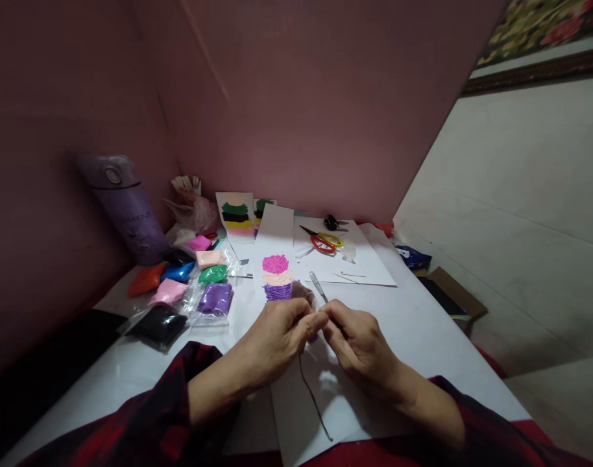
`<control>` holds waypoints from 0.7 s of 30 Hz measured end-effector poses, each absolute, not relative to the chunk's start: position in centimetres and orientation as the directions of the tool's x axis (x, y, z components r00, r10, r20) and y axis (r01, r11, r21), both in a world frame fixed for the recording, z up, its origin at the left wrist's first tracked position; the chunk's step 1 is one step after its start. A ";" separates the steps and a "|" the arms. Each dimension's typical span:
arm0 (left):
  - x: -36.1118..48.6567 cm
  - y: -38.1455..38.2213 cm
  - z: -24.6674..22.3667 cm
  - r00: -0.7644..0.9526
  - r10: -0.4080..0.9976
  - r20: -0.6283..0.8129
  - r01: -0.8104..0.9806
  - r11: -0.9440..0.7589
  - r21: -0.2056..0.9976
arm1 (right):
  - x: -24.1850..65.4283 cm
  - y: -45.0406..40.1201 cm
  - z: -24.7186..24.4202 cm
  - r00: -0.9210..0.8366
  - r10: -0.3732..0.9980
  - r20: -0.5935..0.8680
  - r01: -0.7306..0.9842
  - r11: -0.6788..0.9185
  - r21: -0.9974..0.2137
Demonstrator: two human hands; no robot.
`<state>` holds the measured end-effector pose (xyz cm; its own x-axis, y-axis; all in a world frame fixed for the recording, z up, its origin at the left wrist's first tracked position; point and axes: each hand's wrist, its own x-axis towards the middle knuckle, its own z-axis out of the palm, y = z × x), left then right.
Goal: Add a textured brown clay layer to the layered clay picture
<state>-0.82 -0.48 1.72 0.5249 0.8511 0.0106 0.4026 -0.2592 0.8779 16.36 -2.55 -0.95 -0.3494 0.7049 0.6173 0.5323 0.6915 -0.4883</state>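
Observation:
My left hand (281,331) and my right hand (357,334) meet at the centre, over white paper. Its fingers closed, my left hand pinches a small clear plastic bag with a bit of purple in it. My right hand has a ridged metal tool (318,286) between its closed fingers, and its fingertips touch the left ones at the bag. Just behind my hands lies a textured piece in magenta, cream and purple bands (277,277). A thin dark cord (312,397) runs on the paper below my left hand.
Several bagged clay packs (215,299) lie at the left, by a purple bottle (131,211). Red-and-yellow-handled scissors (323,242) rest on white paper (374,267) behind. Cards with coloured bands (237,219) lean at the wall. A cardboard box (455,293) is at the right.

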 end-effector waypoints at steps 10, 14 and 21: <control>-1.2 -0.1 1.7 0.548 0.836 0.036 0.425 -0.315 0.849 | 16.4 -2.6 -0.3 -0.341 0.813 0.471 0.460 0.582 -0.670; -1.1 -0.4 1.6 0.521 0.850 0.078 0.529 -0.393 0.752 | 16.5 -2.5 -0.6 -0.384 0.763 0.521 0.474 0.646 -0.598; -0.5 -1.1 1.7 0.496 0.859 0.124 0.652 -0.463 0.601 | 16.2 -2.7 -0.7 -0.420 0.653 0.630 0.522 0.742 -0.421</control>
<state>-0.48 -1.10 1.67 0.4965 0.8592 0.1239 0.6517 -0.4632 0.6006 16.22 -2.69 -0.73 -0.4199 0.6530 0.6303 0.5224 0.7418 -0.4205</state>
